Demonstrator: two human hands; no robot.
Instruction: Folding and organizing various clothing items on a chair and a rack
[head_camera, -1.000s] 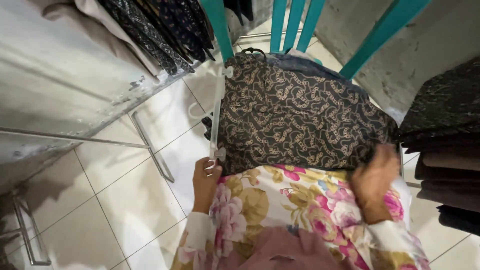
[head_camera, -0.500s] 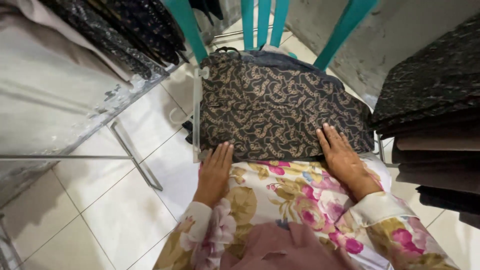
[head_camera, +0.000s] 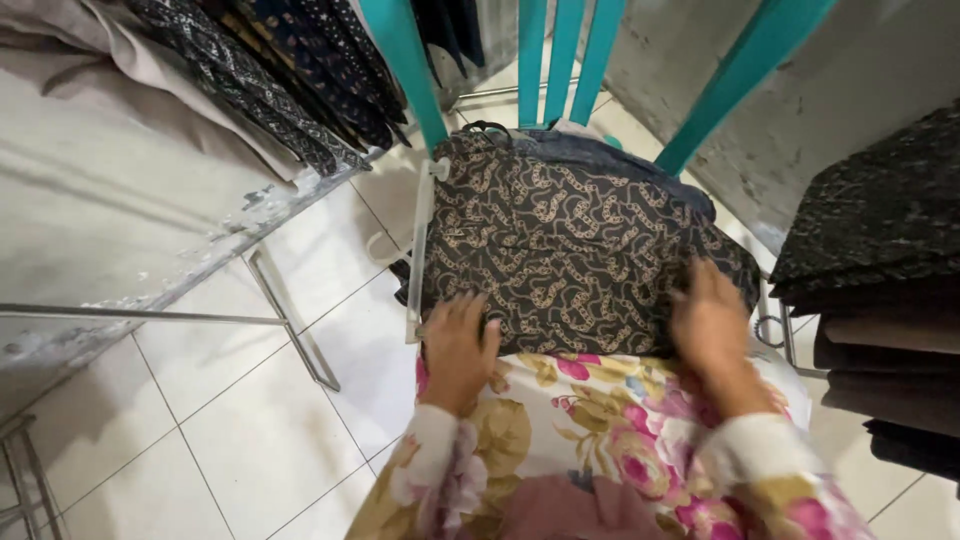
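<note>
A folded dark fabric with a tan chain pattern (head_camera: 560, 250) lies on the seat of a teal chair (head_camera: 560, 50). My left hand (head_camera: 458, 350) rests flat on the fabric's near left edge, fingers spread. My right hand (head_camera: 712, 325) lies flat on its near right part, slightly blurred. Both sleeves are floral. A floral cloth with pink roses (head_camera: 590, 420) lies between my arms at the near edge of the pile.
Dark patterned garments (head_camera: 280, 80) hang over a grey table (head_camera: 110, 200) at the left. A stack of folded dark fabrics (head_camera: 880, 290) stands at the right. White tiled floor (head_camera: 230, 430) lies below, with metal table legs (head_camera: 290, 320).
My left hand has slid forward onto the dark fabric's edge. My right hand has shifted a little along the fabric's right side. The view has moved closer.
</note>
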